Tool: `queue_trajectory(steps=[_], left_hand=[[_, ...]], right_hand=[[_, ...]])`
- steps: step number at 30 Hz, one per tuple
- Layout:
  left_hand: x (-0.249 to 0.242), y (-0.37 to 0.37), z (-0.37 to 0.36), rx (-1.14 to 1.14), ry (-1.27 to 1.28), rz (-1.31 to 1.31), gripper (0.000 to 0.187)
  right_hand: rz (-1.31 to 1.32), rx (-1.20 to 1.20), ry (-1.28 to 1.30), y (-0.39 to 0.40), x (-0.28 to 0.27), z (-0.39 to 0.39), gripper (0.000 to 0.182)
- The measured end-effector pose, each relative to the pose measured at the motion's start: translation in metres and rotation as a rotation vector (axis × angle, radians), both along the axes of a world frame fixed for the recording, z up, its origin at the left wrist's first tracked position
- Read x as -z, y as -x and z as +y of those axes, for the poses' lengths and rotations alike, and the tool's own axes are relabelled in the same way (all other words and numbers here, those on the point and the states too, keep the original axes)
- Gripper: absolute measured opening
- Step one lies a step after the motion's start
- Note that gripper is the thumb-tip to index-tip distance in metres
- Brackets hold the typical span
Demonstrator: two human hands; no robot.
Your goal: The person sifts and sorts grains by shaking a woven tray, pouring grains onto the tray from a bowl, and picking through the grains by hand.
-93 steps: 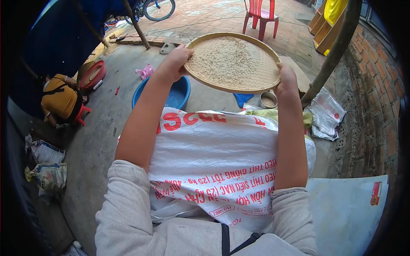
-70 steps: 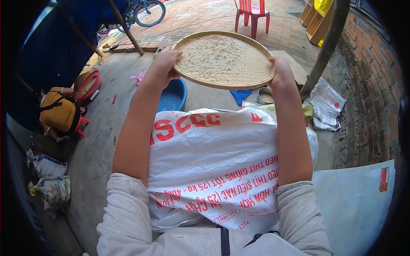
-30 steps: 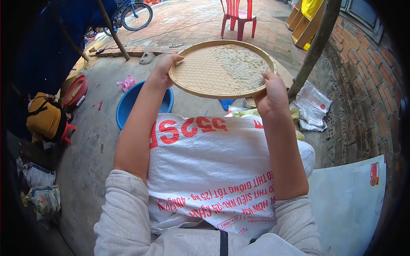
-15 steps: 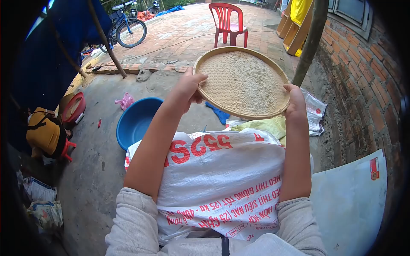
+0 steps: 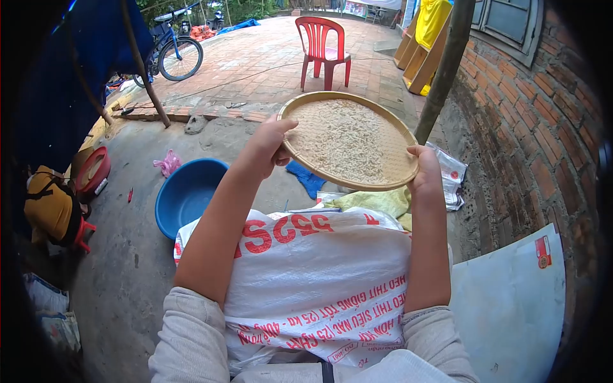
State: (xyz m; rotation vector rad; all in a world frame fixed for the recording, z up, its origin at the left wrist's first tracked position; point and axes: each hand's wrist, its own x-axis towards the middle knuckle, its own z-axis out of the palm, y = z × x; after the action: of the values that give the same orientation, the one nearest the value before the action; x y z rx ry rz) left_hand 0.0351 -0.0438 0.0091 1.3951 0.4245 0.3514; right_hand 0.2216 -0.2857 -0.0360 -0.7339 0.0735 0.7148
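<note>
A round woven winnowing basket (image 5: 399, 167) is held up in front of me between both hands. Pale grain, which looks like rice, (image 5: 348, 140) is spread over its weave, mostly across the middle and left. My left hand (image 5: 265, 148) grips the left rim, thumb on top and fingers curled beneath. At the right rim, my right hand (image 5: 426, 169) is closed the same way, its fingers partly hidden under the basket. Below, a white printed sack (image 5: 313, 274) covers my lap.
Left of my lap stands a blue basin (image 5: 191, 198), with a pink plastic bag (image 5: 168, 163) behind it. A red chair (image 5: 324, 51) is on the brick paving ahead. Another person (image 5: 50, 207) sits at far left near a red basin (image 5: 94, 169). A wooden pole (image 5: 444, 73) and brick wall (image 5: 536, 127) border the right.
The basket and both hands sit slightly lower relative to my lap. Grain has shifted leftward across the weave, baring more of the right side. The whole view has shifted slightly.
</note>
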Motion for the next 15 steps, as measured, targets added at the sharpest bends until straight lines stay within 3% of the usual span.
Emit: queue_trajectory(steps=[2, 4, 5, 6, 8, 10, 13, 15], left_hand=[[0.012, -0.008, 0.019, -0.122, 0.105, 0.038, 0.026], [0.021, -0.013, 0.031, -0.178, 0.438, 0.033, 0.024], [0.019, -0.011, 0.028, -0.179, 0.43, 0.035, 0.024], [0.017, -0.008, 0.02, -0.128, 0.253, 0.021, 0.023], [-0.004, 0.009, -0.006, 0.071, -0.01, -0.017, 0.02], [-0.016, 0.017, -0.027, 0.068, -0.039, -0.061, 0.028], [0.01, 0.004, 0.022, 0.009, -0.04, 0.016, 0.026], [0.022, 0.0, 0.043, -0.043, 0.176, 0.008, 0.023]], right_hand=[[-0.458, 0.35, 0.141, 0.034, -0.001, 0.027, 0.042], [-0.489, 0.335, 0.174, 0.064, -0.028, 0.026, 0.042], [-0.512, 0.319, 0.198, 0.073, -0.037, 0.026, 0.042], [-0.509, 0.321, 0.189, 0.061, -0.032, 0.021, 0.042], [-0.23, 0.137, 0.129, 0.017, -0.016, 0.0, 0.043], [-0.116, 0.063, 0.07, 0.017, -0.019, -0.005, 0.044], [-0.184, 0.174, 0.063, 0.038, -0.019, 0.011, 0.045], [-0.45, 0.21, 0.21, 0.069, -0.036, 0.021, 0.041]])
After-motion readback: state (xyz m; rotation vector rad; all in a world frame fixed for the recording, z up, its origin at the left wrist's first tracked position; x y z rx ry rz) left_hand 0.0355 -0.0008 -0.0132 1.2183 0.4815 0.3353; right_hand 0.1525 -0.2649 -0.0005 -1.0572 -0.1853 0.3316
